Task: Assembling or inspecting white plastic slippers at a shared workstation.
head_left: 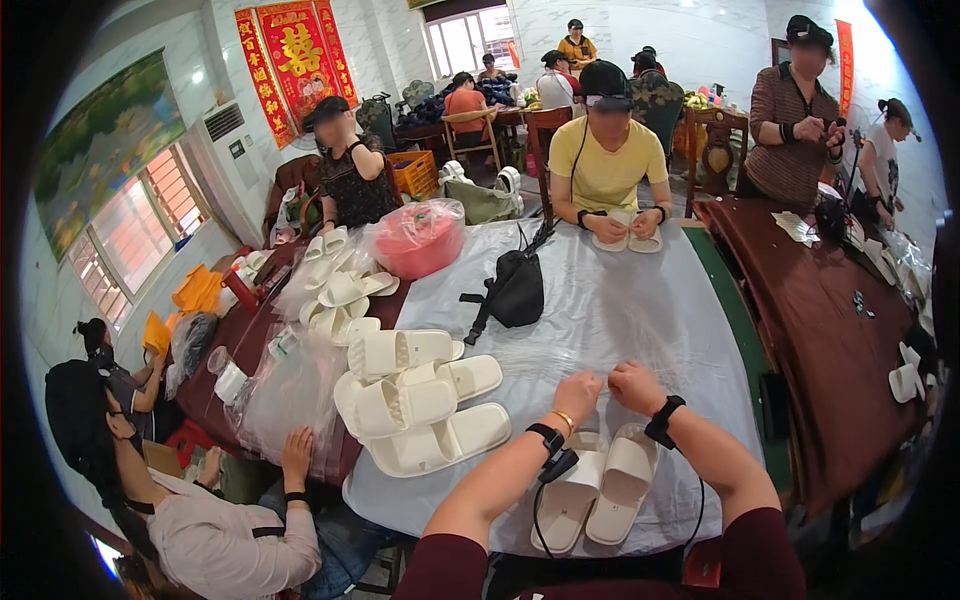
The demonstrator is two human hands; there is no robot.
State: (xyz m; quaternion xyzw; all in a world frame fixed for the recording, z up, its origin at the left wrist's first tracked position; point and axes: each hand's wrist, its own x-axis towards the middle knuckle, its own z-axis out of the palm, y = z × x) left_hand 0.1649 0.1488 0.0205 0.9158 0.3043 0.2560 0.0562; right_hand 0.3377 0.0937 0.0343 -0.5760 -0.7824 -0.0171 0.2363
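Note:
My left hand (578,392) and my right hand (636,386) are held close together above the table, fingers curled as if pinching something small between them; what they pinch is too small to see. Directly below my wrists lie two cream slide slippers (598,488) side by side on the table's near edge, covered with clear plastic sheet (610,320). Both wrists wear black bands, and the left also has a gold bracelet.
A pile of cream slippers (420,400) lies to my left, more slippers (340,285) beyond. A black bag (515,290) and a pink bagged bundle (420,238) sit mid-table. A person in yellow (605,165) faces me holding slippers. Others sit left; a brown table (820,320) stands right.

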